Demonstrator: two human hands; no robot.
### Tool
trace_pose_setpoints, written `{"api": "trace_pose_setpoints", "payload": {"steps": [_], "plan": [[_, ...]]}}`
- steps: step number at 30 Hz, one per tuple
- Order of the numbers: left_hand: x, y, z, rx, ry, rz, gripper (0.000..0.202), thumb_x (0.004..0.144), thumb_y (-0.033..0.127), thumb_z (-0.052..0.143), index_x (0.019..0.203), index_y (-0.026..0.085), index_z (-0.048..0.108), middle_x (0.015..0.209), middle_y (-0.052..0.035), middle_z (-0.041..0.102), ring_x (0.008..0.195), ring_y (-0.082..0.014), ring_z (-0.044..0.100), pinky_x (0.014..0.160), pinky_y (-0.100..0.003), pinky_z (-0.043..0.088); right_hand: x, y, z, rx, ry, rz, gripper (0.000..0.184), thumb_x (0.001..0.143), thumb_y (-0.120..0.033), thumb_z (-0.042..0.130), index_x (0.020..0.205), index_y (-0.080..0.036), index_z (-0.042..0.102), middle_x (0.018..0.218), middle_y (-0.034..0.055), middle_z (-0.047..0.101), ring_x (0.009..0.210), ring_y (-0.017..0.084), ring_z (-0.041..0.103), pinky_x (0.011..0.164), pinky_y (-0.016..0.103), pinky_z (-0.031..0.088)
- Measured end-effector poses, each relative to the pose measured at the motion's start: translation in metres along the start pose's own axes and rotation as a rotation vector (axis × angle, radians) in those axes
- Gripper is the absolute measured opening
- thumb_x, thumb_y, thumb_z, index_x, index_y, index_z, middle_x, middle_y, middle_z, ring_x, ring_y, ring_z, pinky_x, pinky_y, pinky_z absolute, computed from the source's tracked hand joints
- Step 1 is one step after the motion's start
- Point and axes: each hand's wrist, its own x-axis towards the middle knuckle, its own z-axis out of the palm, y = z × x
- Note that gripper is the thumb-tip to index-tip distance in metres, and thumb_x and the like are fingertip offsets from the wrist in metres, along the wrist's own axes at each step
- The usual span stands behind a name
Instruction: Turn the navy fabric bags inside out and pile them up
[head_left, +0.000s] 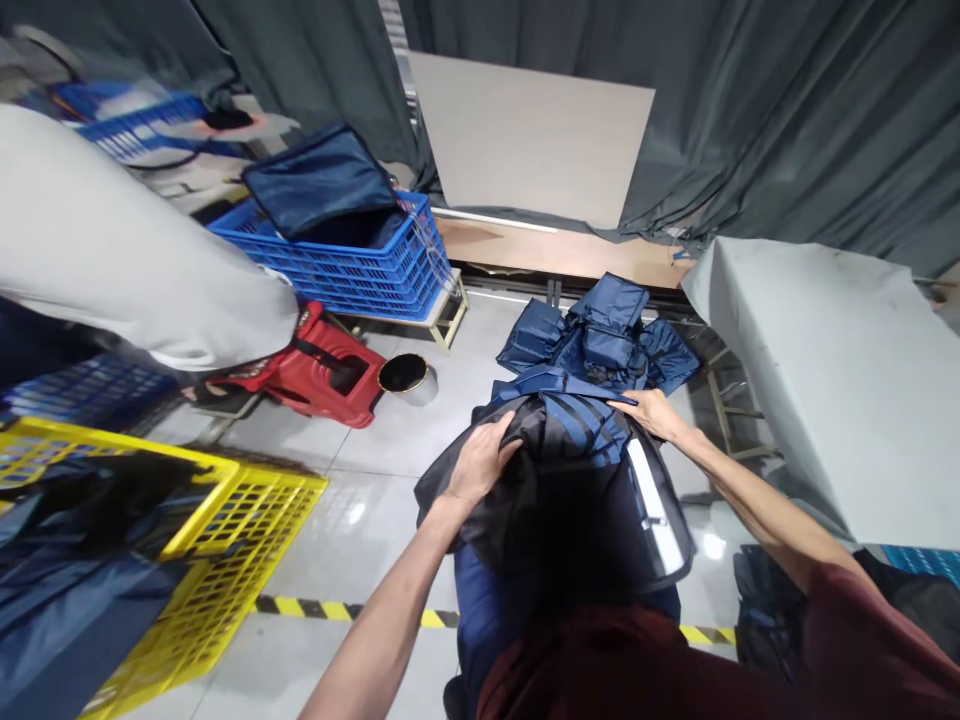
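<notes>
A black and navy bag (577, 500) with a white strip down its right side lies across my lap. My left hand (487, 455) is closed on the bag's black fabric at the left, fingers bent into the folds. At the bag's far right edge, my right hand (651, 412) pinches the blue fabric between thumb and fingers. Blue fabric with dark straps shows between the two hands. Just beyond the bag, several navy bag pieces (604, 325) lie in a pile on the floor.
To the left stand a yellow crate (281, 500) of dark fabric, a red plastic stool (330, 375) and a bucket (409, 380). A blue crate (337, 265) rests on a low stand. A person's pale sleeve (150, 250) reaches in. A grey-covered table (847, 370) is right.
</notes>
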Motion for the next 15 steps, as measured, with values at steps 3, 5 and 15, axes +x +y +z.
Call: {"api": "trace_pose_setpoints", "payload": {"steps": [3,5,15], "plan": [[0.006,0.016,-0.023,-0.074,-0.097,-0.070,0.060,0.114,0.051,0.056,0.169,0.026,0.057,0.163,-0.0132,0.069,0.151,-0.0311,0.066,0.131,-0.052,0.051,-0.003,-0.005,-0.029,-0.328,-0.179,-0.014,0.064,0.112,-0.073,0.053,0.097,-0.019,0.085,0.093,0.0167,0.082,0.096,0.031,0.078,0.085,0.035,0.051],[0.006,0.038,-0.028,-0.120,-0.116,-0.154,0.067,0.112,0.054,0.059,0.174,0.029,0.049,0.175,-0.0114,0.057,0.165,-0.0315,0.052,0.138,-0.055,0.042,0.002,-0.020,-0.041,-0.409,-0.276,-0.005,0.069,0.111,-0.078,0.053,0.113,-0.018,0.086,0.107,0.0205,0.085,0.103,0.037,0.080,0.089,0.039,0.054],[-0.005,0.091,0.031,0.011,0.124,-0.448,0.131,0.080,0.065,0.097,0.181,0.019,0.028,0.180,-0.0296,0.043,0.171,-0.0474,0.037,0.138,-0.074,0.025,0.108,-0.102,0.069,0.009,-0.049,-0.159,0.066,0.117,-0.050,0.058,0.173,-0.016,0.055,0.179,0.0195,0.048,0.167,0.037,0.045,0.141,0.050,0.028]]}}
